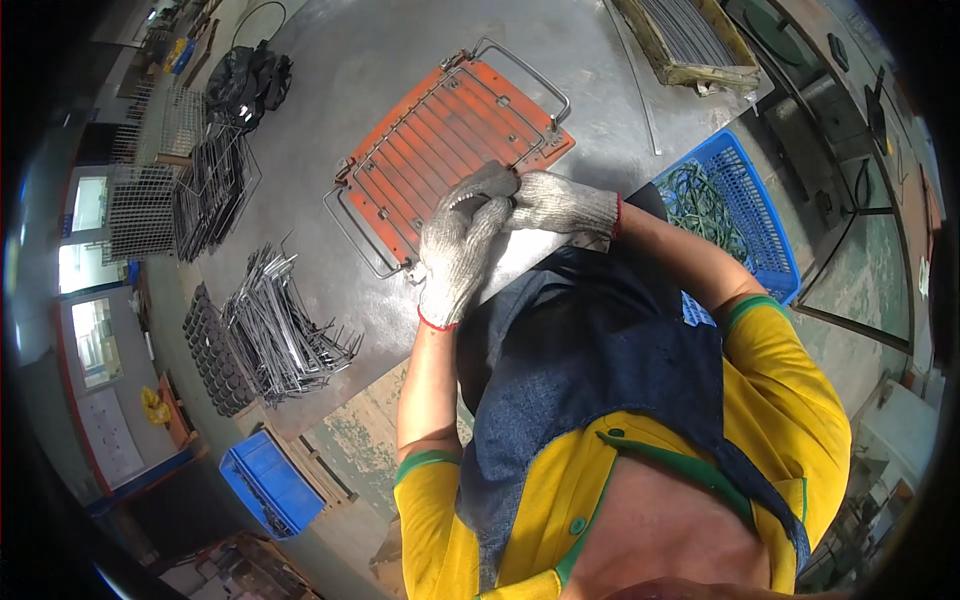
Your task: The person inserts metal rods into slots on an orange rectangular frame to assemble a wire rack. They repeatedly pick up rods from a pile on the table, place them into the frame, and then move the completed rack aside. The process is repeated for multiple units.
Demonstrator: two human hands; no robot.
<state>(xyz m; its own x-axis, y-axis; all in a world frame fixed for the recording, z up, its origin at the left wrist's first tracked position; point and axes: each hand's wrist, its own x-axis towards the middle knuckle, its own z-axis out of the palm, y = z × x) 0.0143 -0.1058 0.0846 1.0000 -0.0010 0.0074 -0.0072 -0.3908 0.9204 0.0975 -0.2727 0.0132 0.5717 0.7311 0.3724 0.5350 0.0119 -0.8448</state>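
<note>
A slotted orange board point(505, 120) lies on the grey metal table, with a row of thin metal rods point(415, 150) and a wire frame across it. Bent wire loops point(545, 78) stick out past its two ends. At the board's near edge, my left hand point(462, 245) and my right hand point(550, 203) meet, both in whitish knit gloves with red cuffs. The fingers of each are curled, the right ones against the left. Whatever they pinch is hidden by the gloves. Beneath them shows a pale, whitish surface point(525, 250) in front of my dark blue apron.
Bent wire pieces point(285, 330) are heaped at the table's left edge, beside a dark grid of round cups point(215, 350). Farther back are wire racks point(215, 185) and a black bag point(248, 85). A blue basket point(765, 215) with green strands stands right, below a rod-filled tray point(700, 75).
</note>
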